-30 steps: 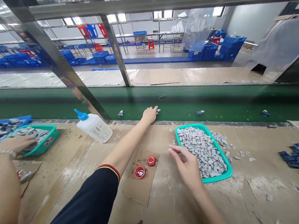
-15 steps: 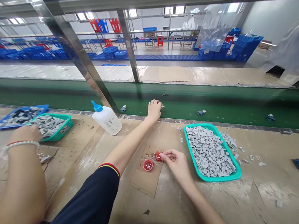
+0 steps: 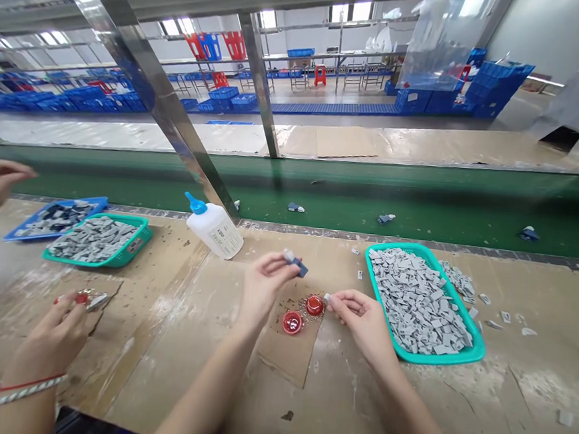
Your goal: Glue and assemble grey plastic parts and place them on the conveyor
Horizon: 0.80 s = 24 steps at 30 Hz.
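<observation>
Between the fingers of my left hand (image 3: 260, 283) is a small dark-blue and grey plastic part (image 3: 296, 264), raised above the bench. My right hand (image 3: 362, 314) pinches a small light-grey plastic piece (image 3: 328, 299) just right of the red cups. Of these two small round cups, the nearer red cup (image 3: 292, 322) holds shiny liquid, and the farther red cup (image 3: 314, 305) stands beside it. Both rest on a cardboard scrap (image 3: 285, 367). Right of my right hand is a turquoise basket (image 3: 476, 355) full of similar grey pieces.
A white squeeze bottle (image 3: 215, 230) with a blue cap stands left of my left hand. Blue-grey parts (image 3: 385, 218) lie along the green belt (image 3: 341, 198). At left, a co-worker's hand (image 3: 54, 335) is near a green basket (image 3: 131, 256) and a blue tray (image 3: 17, 232).
My left hand has come back from the belt with the blue-grey part. My right hand has moved slightly away from the farther red cup. The co-worker's arm has shifted.
</observation>
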Available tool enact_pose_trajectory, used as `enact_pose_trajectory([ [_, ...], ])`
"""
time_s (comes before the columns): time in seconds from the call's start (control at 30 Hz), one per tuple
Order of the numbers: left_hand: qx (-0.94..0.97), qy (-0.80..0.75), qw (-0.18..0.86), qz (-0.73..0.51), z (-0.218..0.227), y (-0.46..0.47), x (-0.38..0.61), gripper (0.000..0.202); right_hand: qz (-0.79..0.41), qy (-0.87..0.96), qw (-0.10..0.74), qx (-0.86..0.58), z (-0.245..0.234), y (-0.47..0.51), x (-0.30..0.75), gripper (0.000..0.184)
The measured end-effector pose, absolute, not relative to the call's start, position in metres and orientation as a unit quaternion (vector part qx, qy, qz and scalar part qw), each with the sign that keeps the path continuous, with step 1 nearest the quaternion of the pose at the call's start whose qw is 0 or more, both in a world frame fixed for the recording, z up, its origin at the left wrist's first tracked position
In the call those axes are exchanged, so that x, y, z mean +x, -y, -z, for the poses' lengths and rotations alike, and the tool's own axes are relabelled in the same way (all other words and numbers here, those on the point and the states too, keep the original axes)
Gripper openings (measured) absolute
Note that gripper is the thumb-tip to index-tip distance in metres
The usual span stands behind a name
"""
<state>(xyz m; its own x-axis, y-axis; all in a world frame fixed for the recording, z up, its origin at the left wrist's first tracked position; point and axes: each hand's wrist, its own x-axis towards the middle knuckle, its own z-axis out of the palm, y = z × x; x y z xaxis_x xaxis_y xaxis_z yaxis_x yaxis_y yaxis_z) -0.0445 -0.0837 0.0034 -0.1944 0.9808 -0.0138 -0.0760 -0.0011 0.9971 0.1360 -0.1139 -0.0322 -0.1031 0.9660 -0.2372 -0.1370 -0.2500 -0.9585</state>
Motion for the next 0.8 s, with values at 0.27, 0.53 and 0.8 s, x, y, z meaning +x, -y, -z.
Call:
enact_pose_trajectory([
  [0.27,0.343,-0.545,0.519,-0.561,0.016,0.134,-0.02,0.03,-0.635,0.417,0.452,-0.468,0.016,0.124,0.142,0.025],
  [0.53,0.348,-0.53,0.537,-0.557,0.008,0.138,-0.009,0.026,-0.65,0.43,0.432,-0.454,0.01,0.129,0.142,0.023],
  [0.8,0.37,-0.537,0.57,-0.501,0.006,0.145,-0.003,0.033,-0.691,0.419,0.393,-0.438,0.013,0.129,0.148,0.031],
])
